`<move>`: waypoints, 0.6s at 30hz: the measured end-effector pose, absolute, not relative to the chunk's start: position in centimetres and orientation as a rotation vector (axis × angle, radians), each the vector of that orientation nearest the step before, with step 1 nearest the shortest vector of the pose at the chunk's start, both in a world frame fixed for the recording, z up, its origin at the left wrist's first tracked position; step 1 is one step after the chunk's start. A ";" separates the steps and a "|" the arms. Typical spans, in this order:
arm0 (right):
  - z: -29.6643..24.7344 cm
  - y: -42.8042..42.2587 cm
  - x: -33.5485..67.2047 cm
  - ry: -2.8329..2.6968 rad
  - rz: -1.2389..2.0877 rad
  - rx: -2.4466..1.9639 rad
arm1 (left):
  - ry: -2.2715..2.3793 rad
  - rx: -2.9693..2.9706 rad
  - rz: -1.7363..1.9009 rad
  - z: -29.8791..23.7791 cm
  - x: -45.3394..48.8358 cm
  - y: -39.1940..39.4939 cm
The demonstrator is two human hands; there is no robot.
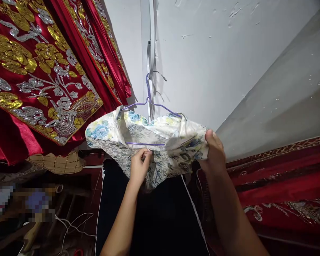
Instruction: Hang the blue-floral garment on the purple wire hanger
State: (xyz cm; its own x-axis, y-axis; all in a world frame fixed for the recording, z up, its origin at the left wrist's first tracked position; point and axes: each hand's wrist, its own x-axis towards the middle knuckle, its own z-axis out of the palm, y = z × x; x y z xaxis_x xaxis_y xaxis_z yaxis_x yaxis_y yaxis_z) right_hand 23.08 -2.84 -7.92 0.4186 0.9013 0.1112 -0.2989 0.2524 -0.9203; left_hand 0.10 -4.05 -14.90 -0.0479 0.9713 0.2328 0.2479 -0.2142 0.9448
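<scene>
A white floral blouse [160, 160] with blue and yellow flowers hangs on a purple wire hanger [163, 106] in the head view. My left hand [141, 165] pinches the blouse's neckline at the middle, just below the hanger's bottom bar. At the right shoulder, my right hand [215, 147] grips the fabric, with its thumb on top and the other fingers partly hidden. The hanger's hook hangs from a white metal rail [150, 53] against the wall.
Red embroidered garments [42, 67] hang close on the left, and red cloth [290, 185] lies along the right. Black cloth with white edging [160, 220] is below the blouse. White cables [69, 225] trail at lower left, near a blurred patch.
</scene>
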 end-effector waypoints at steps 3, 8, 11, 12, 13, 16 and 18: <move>-8.6 -0.9 23.7 -0.765 0.909 -1.018 | 1.278 1.388 1.345 -15.7 0.0 -4.0; -10.8 -0.3 25.6 -0.833 0.454 -1.183 | 1.174 1.245 1.282 -16.9 0.1 -4.6; -14.5 -3.4 23.7 -0.751 0.127 -1.316 | 1.132 1.193 1.223 -17.2 0.5 -5.5; -16.0 -4.6 22.4 -0.774 0.154 -1.363 | 1.125 1.180 1.210 -17.1 0.5 -5.8; -17.4 -5.7 20.8 -0.844 0.254 -1.391 | 1.118 1.173 1.195 -17.0 0.5 -6.0; -20.3 -7.7 15.8 -1.268 0.761 -1.315 | 1.088 1.154 1.125 -16.3 0.1 -6.4; -20.9 -7.7 13.4 -1.389 0.851 -1.270 | 1.073 1.103 1.090 -15.8 0.0 -6.6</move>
